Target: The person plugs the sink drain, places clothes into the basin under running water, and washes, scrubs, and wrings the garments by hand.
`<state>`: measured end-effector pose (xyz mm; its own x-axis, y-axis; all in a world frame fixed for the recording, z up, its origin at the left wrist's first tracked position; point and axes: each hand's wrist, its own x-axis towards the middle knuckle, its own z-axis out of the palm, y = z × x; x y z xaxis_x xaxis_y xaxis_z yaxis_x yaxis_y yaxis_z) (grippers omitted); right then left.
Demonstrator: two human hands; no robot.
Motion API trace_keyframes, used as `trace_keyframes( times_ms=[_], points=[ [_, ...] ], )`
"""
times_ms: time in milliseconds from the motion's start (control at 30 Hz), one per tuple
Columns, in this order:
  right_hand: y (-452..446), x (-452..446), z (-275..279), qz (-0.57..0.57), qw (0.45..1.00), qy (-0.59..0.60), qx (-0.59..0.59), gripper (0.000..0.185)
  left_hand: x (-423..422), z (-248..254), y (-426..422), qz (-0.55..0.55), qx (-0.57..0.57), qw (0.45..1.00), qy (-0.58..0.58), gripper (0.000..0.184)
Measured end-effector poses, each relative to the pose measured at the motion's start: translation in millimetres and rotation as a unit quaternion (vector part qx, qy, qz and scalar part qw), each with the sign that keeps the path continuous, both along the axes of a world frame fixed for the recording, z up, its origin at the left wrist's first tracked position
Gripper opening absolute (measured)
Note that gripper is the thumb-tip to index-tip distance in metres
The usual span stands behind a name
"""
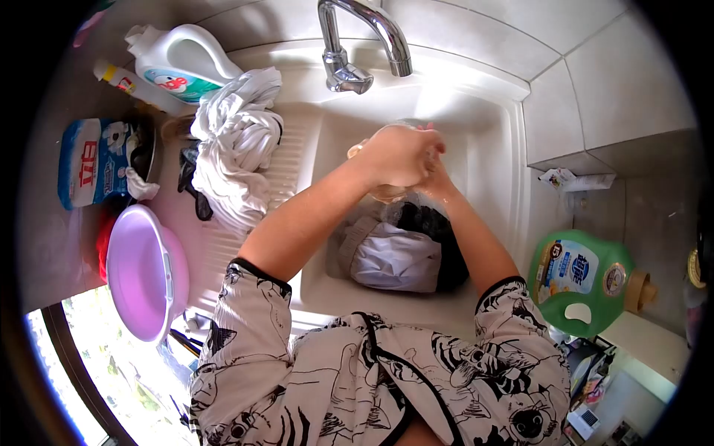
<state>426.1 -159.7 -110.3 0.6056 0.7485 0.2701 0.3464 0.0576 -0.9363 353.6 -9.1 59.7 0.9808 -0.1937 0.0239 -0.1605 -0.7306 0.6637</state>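
Over the sink basin, my left hand is closed, knuckles up, in front of my right hand. The two hands press together around a wet, cream-coloured cloth; only small bits of it stick out beside and below them. Most of my right hand's fingers are hidden behind the left. Below my wrists, a bundle of white laundry and dark laundry lies in the basin. The chrome faucet arches above the far rim, apart from my hands.
Twisted white laundry lies on the ribbed drainboard at left. A purple basin, a blue detergent bag and a white detergent jug stand beyond it. At right are a green detergent jug and the tiled wall.
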Motion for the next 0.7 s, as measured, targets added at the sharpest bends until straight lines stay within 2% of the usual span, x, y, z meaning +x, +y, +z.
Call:
trace_keyframes(
  times_ms=[100,133,167,233,267,300,333,367,400,467,500,533,567,633,700],
  points=[
    [6,-6,44,0.006,0.999,0.007,0.034,0.129,-17,60,-10,0.015,0.025,1.0,-0.007,0.047],
    [10,-11,58,-0.013,0.989,0.098,0.114,0.109,-20,68,-12,0.013,0.027,0.999,-0.01,0.047],
    [5,-13,75,-0.015,0.989,0.095,0.116,0.109,-25,74,-12,0.003,0.013,1.0,-0.02,0.048],
    [-6,-12,98,-0.075,0.987,0.142,0.01,0.077,-33,74,-6,-0.002,-0.001,0.999,-0.033,0.05],
    [-1,-10,96,-0.159,0.973,0.163,0.039,0.048,-34,61,3,0.0,-0.157,0.987,-0.022,0.051],
    [-3,-6,100,-0.172,0.957,0.218,0.078,0.042,-37,47,14,0.002,-0.308,0.951,-0.011,0.052],
    [-7,-4,107,-0.176,0.946,0.245,0.117,0.039,-43,33,27,-0.026,-0.435,0.895,0.093,0.073],
    [-9,-5,116,-0.182,0.932,0.271,0.158,0.036,-50,22,24,-0.025,-0.43,0.898,0.091,0.073],
    [-6,-7,122,-0.182,0.931,0.271,0.162,0.036,-62,12,18,0.06,-0.478,0.869,0.111,0.083],
    [-2,-17,129,-0.195,0.94,0.194,0.2,0.035,-77,-28,-3,0.203,-0.56,0.789,0.151,0.098],
    [0,-24,131,-0.192,0.941,0.194,0.197,0.035,-78,-53,-19,0.259,-0.593,0.742,0.172,0.103],
    [4,-32,134,-0.181,0.948,0.169,0.198,0.035,-80,-66,-32,0.315,-0.621,0.685,0.212,0.102],
    [8,-38,137,-0.169,0.955,0.141,0.201,0.034,-77,-80,-41,0.302,-0.669,0.623,0.27,0.097],
    [13,-52,143,-0.159,0.94,0.221,0.207,0.03,-74,-71,-62,0.198,-0.782,0.535,0.25,0.094],
    [11,-68,135,-0.129,0.942,0.218,0.219,0.027,-70,-69,-63,0.144,-0.853,0.466,0.186,0.095]
  ],
)
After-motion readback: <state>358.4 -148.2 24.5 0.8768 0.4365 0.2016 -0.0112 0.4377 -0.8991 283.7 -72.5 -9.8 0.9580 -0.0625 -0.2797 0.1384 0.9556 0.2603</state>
